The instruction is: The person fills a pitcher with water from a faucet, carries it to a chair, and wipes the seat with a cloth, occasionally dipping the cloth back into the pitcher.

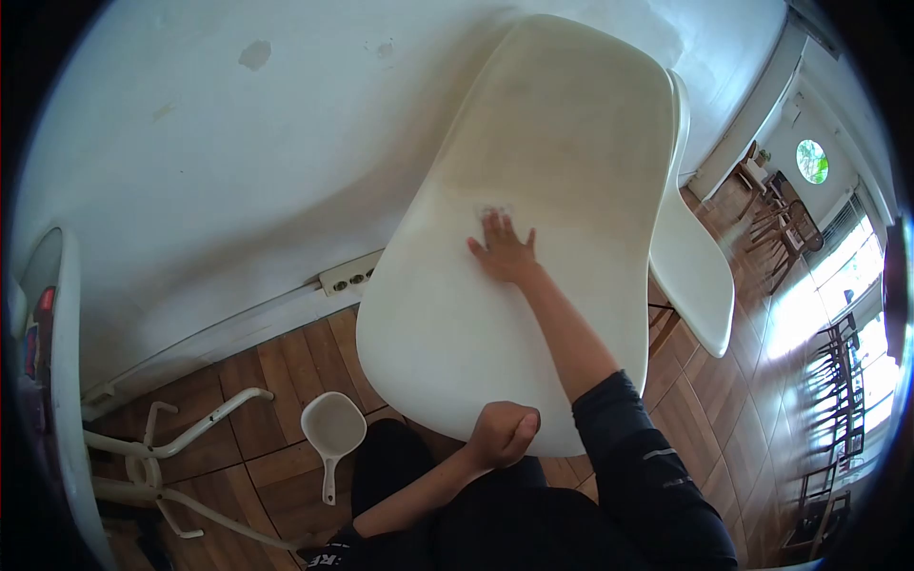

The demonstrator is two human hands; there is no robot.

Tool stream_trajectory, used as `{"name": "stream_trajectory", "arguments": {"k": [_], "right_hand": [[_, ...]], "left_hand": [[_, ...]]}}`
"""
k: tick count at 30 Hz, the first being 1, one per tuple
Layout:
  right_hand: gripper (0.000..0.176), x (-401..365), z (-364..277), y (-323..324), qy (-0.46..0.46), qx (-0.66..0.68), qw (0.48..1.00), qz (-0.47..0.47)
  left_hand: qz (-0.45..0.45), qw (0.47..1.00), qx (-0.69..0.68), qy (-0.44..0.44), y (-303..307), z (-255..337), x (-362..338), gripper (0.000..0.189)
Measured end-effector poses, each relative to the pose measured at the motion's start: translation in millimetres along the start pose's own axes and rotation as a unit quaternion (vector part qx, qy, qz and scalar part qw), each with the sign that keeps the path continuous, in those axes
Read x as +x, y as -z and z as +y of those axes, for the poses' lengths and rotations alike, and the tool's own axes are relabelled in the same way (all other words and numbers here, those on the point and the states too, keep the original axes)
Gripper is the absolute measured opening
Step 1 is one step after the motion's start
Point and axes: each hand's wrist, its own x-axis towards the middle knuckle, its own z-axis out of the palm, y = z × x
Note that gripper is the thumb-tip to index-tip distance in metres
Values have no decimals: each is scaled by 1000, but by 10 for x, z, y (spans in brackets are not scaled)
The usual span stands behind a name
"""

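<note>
A cream-white moulded chair shell [562,143] leans before me, its wide seat toward my body. Flat on the seat surface, my right hand [503,249] has thumb and little finger spread. Its middle fingertips press a small whitish pad [492,209], mostly covered by them. My left hand [505,434] is closed in a fist over the seat's front edge; the inside of that fist is hidden, and I cannot tell whether it holds anything. A white square scoop with a handle [333,425] lies on the floor left of my knee.
Another white chair [700,276] stands close behind on the right. At left are a white metal leg base [143,471] and a pale curved rim [71,381]. A power strip [350,278] runs along the wall's foot. Wooden chairs [790,224] stand farther off on the tiled floor.
</note>
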Motion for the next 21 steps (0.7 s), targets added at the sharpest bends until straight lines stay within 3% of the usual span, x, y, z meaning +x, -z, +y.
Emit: {"name": "stream_trajectory", "arguments": {"k": [6,9,15,21], "right_hand": [[72,-21,-145,48,63,18,997,35],[65,-19,-16,110,78,-41,996,26],[55,-395,907,100,-38,-152,987,43],[51,-1267,1408,172,-32,-153,987,47]], "left_hand": [[-9,1000,-2,2,7,34,28,36],[-31,999,5,26,35,33,17,29],[-16,999,23,42,17,44,24,32],[-9,998,24,56,2,81,48,33]]}}
